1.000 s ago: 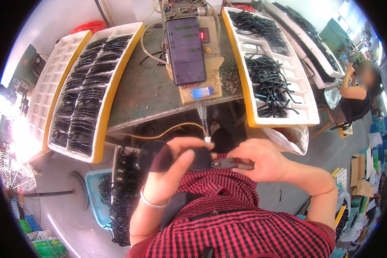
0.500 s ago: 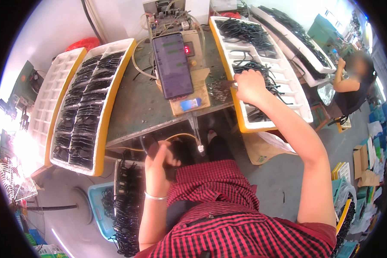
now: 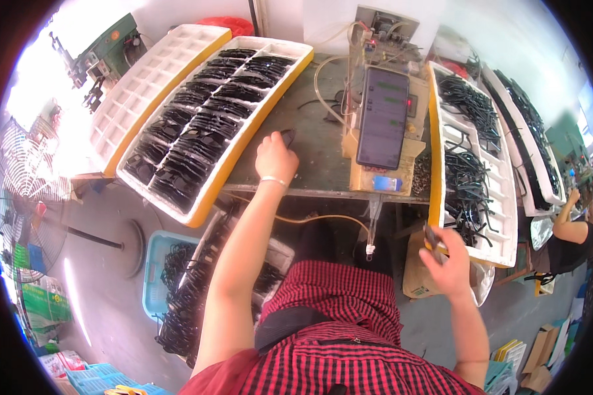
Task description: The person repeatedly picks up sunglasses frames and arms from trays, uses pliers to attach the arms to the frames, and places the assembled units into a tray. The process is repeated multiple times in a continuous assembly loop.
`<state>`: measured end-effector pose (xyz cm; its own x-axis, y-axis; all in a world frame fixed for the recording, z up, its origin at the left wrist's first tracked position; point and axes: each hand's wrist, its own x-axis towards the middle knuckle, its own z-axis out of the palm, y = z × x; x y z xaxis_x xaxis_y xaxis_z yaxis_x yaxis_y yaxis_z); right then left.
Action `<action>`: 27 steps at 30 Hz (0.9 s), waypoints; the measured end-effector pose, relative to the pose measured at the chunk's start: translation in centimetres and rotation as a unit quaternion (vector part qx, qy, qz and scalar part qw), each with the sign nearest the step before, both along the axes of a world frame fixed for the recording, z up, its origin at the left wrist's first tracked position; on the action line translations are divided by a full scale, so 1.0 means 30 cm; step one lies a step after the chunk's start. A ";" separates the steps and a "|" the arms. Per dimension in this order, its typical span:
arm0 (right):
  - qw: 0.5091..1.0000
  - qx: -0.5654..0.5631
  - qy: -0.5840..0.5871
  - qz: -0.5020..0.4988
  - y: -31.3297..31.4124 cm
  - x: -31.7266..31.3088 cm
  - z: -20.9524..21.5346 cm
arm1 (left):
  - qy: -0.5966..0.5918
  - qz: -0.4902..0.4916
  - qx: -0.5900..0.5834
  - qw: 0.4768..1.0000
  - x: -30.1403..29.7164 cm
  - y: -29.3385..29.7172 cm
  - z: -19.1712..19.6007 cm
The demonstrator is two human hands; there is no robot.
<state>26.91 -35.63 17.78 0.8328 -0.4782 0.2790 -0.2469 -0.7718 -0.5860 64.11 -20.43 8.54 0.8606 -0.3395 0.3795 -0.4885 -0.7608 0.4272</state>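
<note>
My left hand [image 3: 277, 158] is closed on a dark, rounded, lens-like piece [image 3: 288, 137], which sticks out past the fingertips. It is over the bench, just right of a yellow-sided white tray [image 3: 204, 214] filled with rows of dark eyeglass parts [image 3: 211, 118]. My right hand [image 3: 451, 263] grips a dark, narrow hand tool [image 3: 433, 238]; its exact kind is hard to make out. That hand is in front of the near left corner of another yellow-sided white tray [image 3: 504, 224], where thin black eyeglass arms [image 3: 464, 178] lie in loose bunches.
A phone [image 3: 382, 118] stands upright before a small machine [image 3: 385, 33] on the bench [image 3: 316, 151]. Farther left is a white compartment tray [image 3: 158, 72]. Below are a blue basket [image 3: 153, 276] and a fan [image 3: 29, 164]. Another person [image 3: 566, 230] works at far right.
The view has swung left. My left hand has moved up from my lap to beside the filled left tray. My right hand has drawn back from the right tray, toward me.
</note>
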 end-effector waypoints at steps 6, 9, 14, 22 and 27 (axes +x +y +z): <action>0.978 0.208 0.010 -0.028 0.126 -0.067 -0.052 | -0.053 0.030 0.088 0.994 -0.030 -0.046 -0.024; 0.948 0.316 0.011 -0.032 0.164 -0.126 -0.089 | -0.121 -0.029 -0.049 0.991 -0.095 0.071 0.056; 0.748 0.658 -0.083 0.024 0.276 -0.241 -0.156 | -0.128 0.011 -0.212 0.969 -0.379 0.608 0.097; 0.563 0.826 0.023 0.028 0.363 -0.171 -0.228 | 0.252 0.183 -0.008 0.950 -0.483 1.029 -0.594; 0.616 0.785 0.039 0.040 0.374 -0.168 -0.184 | 0.561 0.317 -0.117 0.755 -0.503 0.944 -0.868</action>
<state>21.89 -24.40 12.26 0.8525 -0.0632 -0.5189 -0.3204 0.7211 -0.6143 49.02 7.89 -17.50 0.6462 0.2392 -0.7247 0.7125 -0.5294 0.4606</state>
